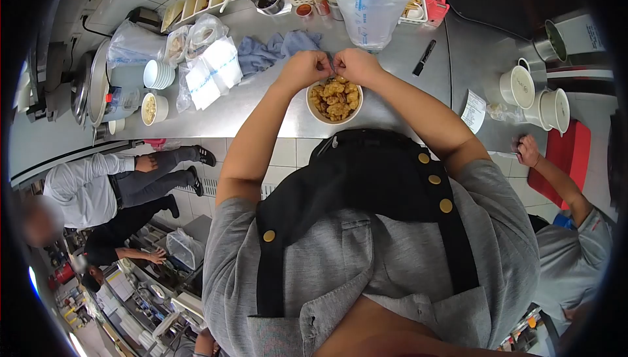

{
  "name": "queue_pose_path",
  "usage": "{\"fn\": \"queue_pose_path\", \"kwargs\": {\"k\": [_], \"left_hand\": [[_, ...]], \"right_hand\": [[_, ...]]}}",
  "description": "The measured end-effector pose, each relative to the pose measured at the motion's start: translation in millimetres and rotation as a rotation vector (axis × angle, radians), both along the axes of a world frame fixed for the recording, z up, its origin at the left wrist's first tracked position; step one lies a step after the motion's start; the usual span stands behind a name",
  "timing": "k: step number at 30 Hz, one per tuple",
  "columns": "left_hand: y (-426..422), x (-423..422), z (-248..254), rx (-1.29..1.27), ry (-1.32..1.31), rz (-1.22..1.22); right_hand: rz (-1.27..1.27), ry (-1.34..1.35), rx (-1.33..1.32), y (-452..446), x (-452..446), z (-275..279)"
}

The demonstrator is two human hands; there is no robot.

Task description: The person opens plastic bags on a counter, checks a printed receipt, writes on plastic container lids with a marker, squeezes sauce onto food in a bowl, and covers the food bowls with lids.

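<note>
A round white bowl (311, 109) filled with golden-brown fried pieces (335, 100) sits near the front edge of the steel counter (405, 105). At the bowl's far rim my left hand (306, 69) and my right hand (355, 66) are close together, fingertips pinched. Whatever lies between the fingers is too small to make out. A crumpled blue-grey cloth (265, 51) lies just beyond my left hand. Behind my right hand stands a clear plastic bag (370, 13) with blue print.
Stacked white cups (159, 74), a small filled cup (155, 109) and white packets (212, 72) are at the left. A black marker (424, 57), a receipt (473, 112) and white tubs (517, 87) lie rightward. A co-worker's hand (527, 151) is at the right edge.
</note>
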State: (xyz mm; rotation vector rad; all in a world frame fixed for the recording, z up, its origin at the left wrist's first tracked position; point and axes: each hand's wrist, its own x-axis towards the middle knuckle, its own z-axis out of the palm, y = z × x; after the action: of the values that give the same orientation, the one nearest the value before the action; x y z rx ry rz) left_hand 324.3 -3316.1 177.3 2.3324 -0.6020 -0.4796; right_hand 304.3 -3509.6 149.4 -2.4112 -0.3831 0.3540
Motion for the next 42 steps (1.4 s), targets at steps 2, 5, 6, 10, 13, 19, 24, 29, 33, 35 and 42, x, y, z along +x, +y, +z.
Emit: {"fn": "queue_pose_path", "kwargs": {"k": [2,5,6,10,13,19,24,29,33,35,42], "left_hand": [[-5,-4,8,0.156,-0.066,-0.028],[1,-3,-8,0.15,-0.165,-0.041],[5,-5,-12,0.15,-0.167,-0.04],[35,-20,-28,0.054,-0.001,0.112],[52,-36,-33,-0.114,0.185,0.224],[38,-41,-35,-0.325,0.221,0.322],[55,-63,-52,-0.362,0.093,0.375],[89,-74,-50,-0.781,0.429,0.546],[72,-56,-35,-0.688,0.375,0.598],[45,-55,-32,-0.487,0.164,0.375],[30,-78,-37,-0.04,-0.231,0.347]], "right_hand": [[0.013,-0.023,-0.005,1,-2,1],[-0.006,-0.054,0.007,1,-8,3],[-0.005,-0.056,0.008,0,-8,1],[-0.035,-0.063,0.042,-8,-13,-11],[-0.036,-0.056,-0.055,-14,-16,-6],[0.188,-0.368,-0.054,15,-10,-1],[0.124,-0.257,-0.087,2,-11,-14],[0.012,0.118,-0.286,-18,-15,-6],[-0.01,0.024,-0.278,-9,-22,16],[0.102,-0.056,-0.168,-3,-15,15],[0.113,-0.249,-0.103,-20,-13,-20]]}}
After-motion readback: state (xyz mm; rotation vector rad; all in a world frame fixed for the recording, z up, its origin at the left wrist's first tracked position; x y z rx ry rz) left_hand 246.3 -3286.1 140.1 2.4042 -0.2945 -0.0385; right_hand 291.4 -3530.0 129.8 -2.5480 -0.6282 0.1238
